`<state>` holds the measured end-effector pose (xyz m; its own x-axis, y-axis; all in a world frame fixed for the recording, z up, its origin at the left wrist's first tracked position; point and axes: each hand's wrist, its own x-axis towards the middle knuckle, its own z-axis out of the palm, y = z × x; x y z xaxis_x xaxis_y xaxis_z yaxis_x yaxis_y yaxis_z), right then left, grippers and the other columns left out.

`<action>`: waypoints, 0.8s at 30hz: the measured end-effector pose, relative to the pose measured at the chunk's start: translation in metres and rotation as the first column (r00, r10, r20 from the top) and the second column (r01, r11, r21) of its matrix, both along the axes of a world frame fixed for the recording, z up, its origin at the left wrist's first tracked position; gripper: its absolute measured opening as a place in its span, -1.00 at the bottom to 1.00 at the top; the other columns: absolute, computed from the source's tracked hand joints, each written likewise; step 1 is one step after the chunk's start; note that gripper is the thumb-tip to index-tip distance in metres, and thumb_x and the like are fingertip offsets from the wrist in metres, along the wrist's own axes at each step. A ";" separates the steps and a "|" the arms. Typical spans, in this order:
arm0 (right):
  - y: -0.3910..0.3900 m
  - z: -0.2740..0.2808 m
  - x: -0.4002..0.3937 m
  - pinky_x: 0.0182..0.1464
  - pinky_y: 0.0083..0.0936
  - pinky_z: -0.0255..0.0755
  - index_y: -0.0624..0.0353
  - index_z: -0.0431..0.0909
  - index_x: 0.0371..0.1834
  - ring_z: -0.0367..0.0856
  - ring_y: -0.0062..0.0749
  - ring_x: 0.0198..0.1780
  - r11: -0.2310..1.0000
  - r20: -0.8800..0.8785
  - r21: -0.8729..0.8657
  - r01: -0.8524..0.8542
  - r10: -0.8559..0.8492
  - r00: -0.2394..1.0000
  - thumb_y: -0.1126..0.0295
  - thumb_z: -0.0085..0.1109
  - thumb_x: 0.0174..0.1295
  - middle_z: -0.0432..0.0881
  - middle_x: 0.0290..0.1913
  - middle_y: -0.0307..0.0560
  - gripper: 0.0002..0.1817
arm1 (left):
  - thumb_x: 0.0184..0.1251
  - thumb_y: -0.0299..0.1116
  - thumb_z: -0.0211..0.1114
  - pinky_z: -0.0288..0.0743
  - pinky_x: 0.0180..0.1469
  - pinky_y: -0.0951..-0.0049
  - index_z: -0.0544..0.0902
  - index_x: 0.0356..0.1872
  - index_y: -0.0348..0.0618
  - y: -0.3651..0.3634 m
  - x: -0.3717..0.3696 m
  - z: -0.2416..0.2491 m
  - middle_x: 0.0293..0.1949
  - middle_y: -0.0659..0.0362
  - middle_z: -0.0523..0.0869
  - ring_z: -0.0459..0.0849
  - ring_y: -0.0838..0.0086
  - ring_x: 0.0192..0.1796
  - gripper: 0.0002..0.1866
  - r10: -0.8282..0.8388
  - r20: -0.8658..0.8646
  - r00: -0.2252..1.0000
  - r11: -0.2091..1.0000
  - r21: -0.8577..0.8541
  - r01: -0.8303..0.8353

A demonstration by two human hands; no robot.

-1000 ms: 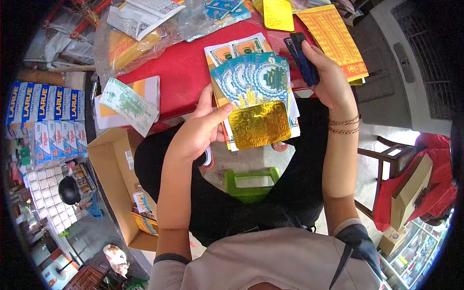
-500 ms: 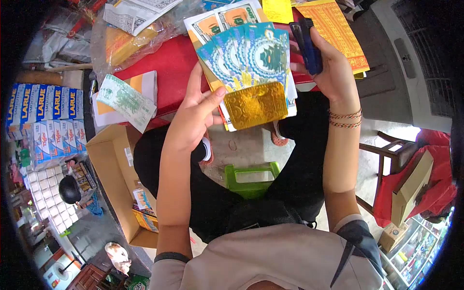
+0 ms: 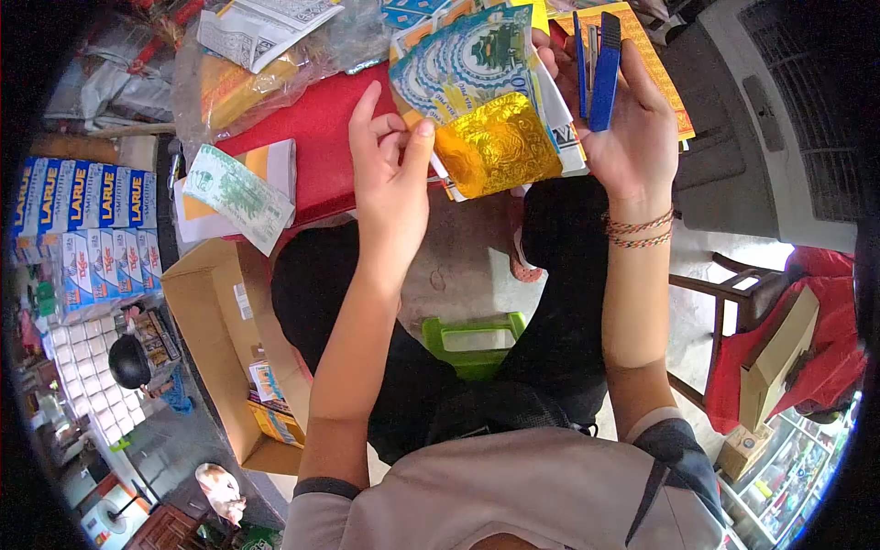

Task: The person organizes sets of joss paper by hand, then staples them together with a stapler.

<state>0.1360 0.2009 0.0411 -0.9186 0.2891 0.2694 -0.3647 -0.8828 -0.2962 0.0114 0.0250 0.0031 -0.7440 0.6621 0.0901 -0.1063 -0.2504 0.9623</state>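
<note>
Paper bundle (image 3: 472, 66) and blue stapler (image 3: 605, 81) at the front edge of the counter (image 3: 316, 124).
Right hand (image 3: 632, 156): fingers curl around the stapler and meet the bundle's right edge. Left hand (image 3: 394, 183): fingers parted loosely, index raised; thumb tip adjoins the gold sheet (image 3: 504, 148), contact indeterminable. The gold sheet overlies the bundle's lower end.

Grey floor (image 3: 458, 252); green stool (image 3: 477, 366); wooden chair (image 3: 710, 287); bright shelves (image 3: 785, 484).
</note>
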 end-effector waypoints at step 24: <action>-0.046 0.007 -0.014 -0.39 -0.63 0.19 0.17 0.44 -0.26 0.29 -0.64 -0.53 0.554 0.354 0.821 0.137 -0.683 0.638 0.27 0.16 0.30 0.37 -0.53 -0.33 -0.80 | 0.17 -0.52 0.28 0.49 0.10 0.37 0.49 0.09 -0.39 -0.038 -0.019 0.033 0.00 0.04 0.65 0.64 0.39 0.02 -0.57 -0.385 0.420 0.822 0.883 -0.093 0.461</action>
